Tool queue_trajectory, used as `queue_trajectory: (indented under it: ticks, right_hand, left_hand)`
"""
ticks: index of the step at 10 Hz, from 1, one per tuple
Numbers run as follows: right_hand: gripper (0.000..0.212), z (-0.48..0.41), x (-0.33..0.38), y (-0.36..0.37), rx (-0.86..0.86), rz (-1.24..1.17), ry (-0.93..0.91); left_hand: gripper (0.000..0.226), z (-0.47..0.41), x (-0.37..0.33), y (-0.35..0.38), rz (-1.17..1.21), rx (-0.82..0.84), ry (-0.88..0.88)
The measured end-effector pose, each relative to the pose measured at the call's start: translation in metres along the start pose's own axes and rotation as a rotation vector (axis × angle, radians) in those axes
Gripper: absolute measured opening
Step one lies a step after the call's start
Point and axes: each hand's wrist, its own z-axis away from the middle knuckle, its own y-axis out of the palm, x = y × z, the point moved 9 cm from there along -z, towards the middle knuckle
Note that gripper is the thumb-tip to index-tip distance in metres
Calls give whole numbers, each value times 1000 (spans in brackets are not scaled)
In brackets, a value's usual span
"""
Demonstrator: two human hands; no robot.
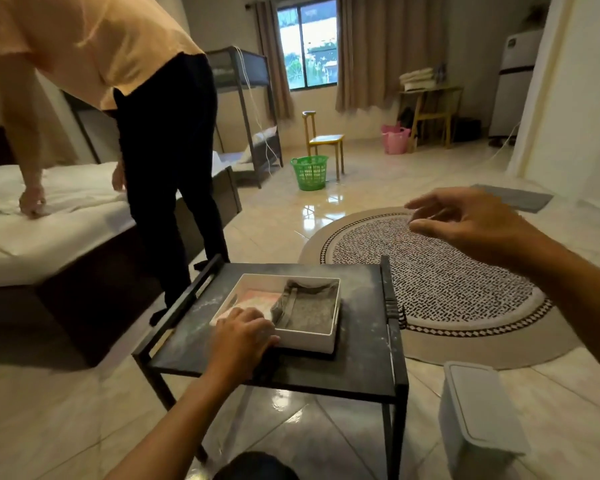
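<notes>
Pale tiled floor [66, 410] fills a bedroom, and at its near middle stands one small black table [361, 358], dusted with white specks. On it sits one white tray [312, 344], which holds two things: one folded grey cloth [305, 310] in its right half and one pink piece [257, 296] at the cloth's 9 o'clock.

The left hand [243, 336] lies palm-down on the tray's corner at 7 o'clock, fingers laid over the rim and touching it. The right hand [471, 223] hangs in the air at 2 o'clock from the tray, well apart from it, fingers loose and spread, with nothing in it. The two hands are far apart.

Beneath the right hand lies one round patterned rug [447, 289]; one grey mat [513, 197] lies past it. One white lidded bin [478, 420] stands at the table's 4 o'clock.

At 12 o'clock are two baskets, one green basket [309, 173] and one pink basket [395, 138], with one yellow chair [326, 140] between them. At 10 o'clock one other person [160, 133] bends over one white-sheeted bed [49, 230], both of that person's hands on or near the sheet.
</notes>
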Motion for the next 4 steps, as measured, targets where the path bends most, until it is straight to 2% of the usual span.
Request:
queue_trajectory:
  ticks: [1,2,3,4]
  right_hand:
    - [35,26,38,-39,-33,-29,-76]
    - [38,54,68,-82,-105,-64,-157]
    - [40,85,90,-125,-218,-104,-240]
    - [45,99,95,-168,-252,-115,-281]
  left_hand:
    - [9,-5,2,-4,-18,-95,-85]
    - [14,-10,7,0,-11,-82,-170]
    - [15,-15,4,-5,69,-55,-176]
    - [29,-4,4,-28,91,-190,-173]
